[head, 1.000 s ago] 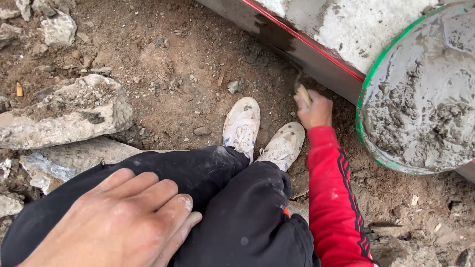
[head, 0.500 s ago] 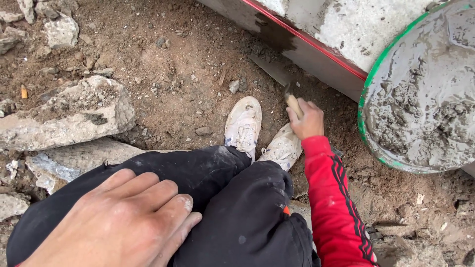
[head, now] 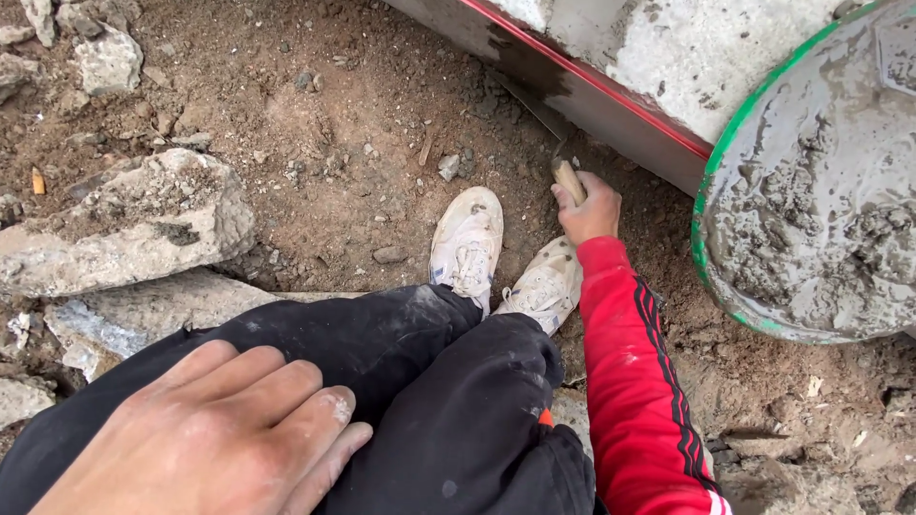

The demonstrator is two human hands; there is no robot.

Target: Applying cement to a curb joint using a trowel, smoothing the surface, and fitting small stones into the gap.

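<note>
While the right hand (head: 589, 208) grips the wooden handle of a trowel (head: 565, 176), its blade lies against the dirt beside the red-edged concrete slab (head: 611, 95). Just below are two white shoes (head: 468, 243). Flat and open, the left hand (head: 205, 434) rests on the black trousers (head: 448, 401). A green-rimmed mortar pan (head: 821, 191) sits at right.
</note>
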